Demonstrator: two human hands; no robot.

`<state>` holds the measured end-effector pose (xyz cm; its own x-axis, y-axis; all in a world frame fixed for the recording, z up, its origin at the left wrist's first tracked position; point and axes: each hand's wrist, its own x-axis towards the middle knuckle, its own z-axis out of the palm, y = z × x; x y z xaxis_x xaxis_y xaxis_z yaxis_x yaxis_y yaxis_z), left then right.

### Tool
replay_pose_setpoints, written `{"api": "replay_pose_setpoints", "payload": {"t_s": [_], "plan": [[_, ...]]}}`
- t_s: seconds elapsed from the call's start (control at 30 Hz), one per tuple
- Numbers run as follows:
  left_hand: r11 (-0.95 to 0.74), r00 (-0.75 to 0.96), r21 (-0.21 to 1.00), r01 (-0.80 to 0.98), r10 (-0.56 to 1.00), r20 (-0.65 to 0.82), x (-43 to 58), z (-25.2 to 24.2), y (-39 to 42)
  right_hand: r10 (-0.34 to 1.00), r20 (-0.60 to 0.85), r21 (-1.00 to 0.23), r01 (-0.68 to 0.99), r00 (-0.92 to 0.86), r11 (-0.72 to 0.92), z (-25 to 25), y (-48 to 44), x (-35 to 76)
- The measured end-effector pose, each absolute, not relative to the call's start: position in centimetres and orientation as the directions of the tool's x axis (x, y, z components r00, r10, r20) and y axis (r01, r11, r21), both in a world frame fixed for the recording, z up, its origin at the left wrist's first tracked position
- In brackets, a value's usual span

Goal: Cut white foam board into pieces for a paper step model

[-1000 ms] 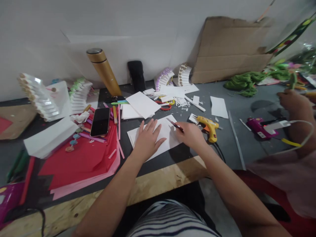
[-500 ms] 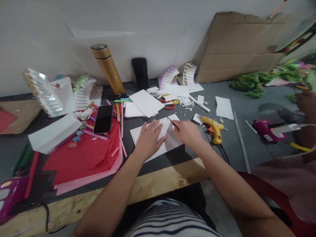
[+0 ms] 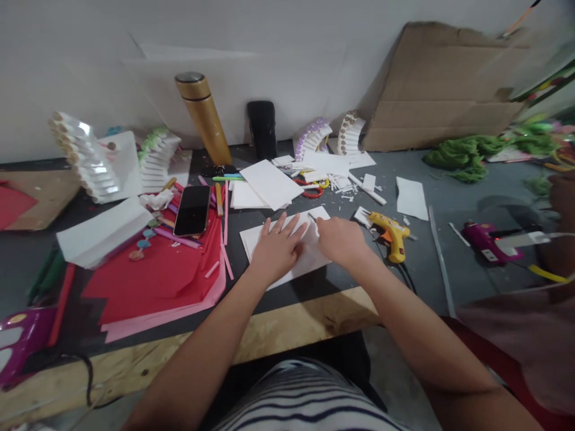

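A white foam sheet (image 3: 256, 242) lies flat on the dark mat in front of me. My left hand (image 3: 277, 248) rests on it with fingers spread, pressing it down. Just to its right, my right hand (image 3: 340, 239) is closed around a thin knife-like tool (image 3: 312, 217), whose tip touches the sheet near its far edge. A yellow glue gun (image 3: 390, 228) lies to the right of my right hand.
A black phone (image 3: 193, 209) sits on red and pink paper (image 3: 153, 281) at left. A gold flask (image 3: 204, 127), foam models and white sheets (image 3: 269, 184) stand behind. A purple glue gun (image 3: 487, 242) and another person's arm (image 3: 561, 227) are at right.
My right hand slid the tool leftward across the sheet, closing up to my left hand. The camera view shifted slightly, and the other person's hand moved off to the right.
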<state>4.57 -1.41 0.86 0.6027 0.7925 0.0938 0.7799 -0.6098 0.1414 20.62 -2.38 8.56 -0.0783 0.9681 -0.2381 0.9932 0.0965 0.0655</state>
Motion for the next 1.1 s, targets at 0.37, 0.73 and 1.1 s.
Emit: {"api": "replay_pose_setpoints", "payload": {"t_s": [0.37, 0.73, 1.1], "plan": [[-0.609, 0.596, 0.122, 0.784, 0.793, 0.129, 4.6, 0.9, -1.6, 0.954, -0.292, 0.127, 0.986, -0.064, 0.105, 8.9, -4.2, 21.1], [-0.599, 0.588, 0.136, 0.789, 0.801, 0.111, 4.7, 0.9, -1.6, 0.933, -0.349, 0.163, 0.974, -0.09, 0.155, 9.3, -8.9, 22.4], [-0.609, 0.595, 0.137, 0.781, 0.793, 0.132, 4.6, 0.5, -1.6, 0.898, -0.435, 0.22, 0.96, -0.061, 0.171, 8.8, -13.6, 23.8]]}}
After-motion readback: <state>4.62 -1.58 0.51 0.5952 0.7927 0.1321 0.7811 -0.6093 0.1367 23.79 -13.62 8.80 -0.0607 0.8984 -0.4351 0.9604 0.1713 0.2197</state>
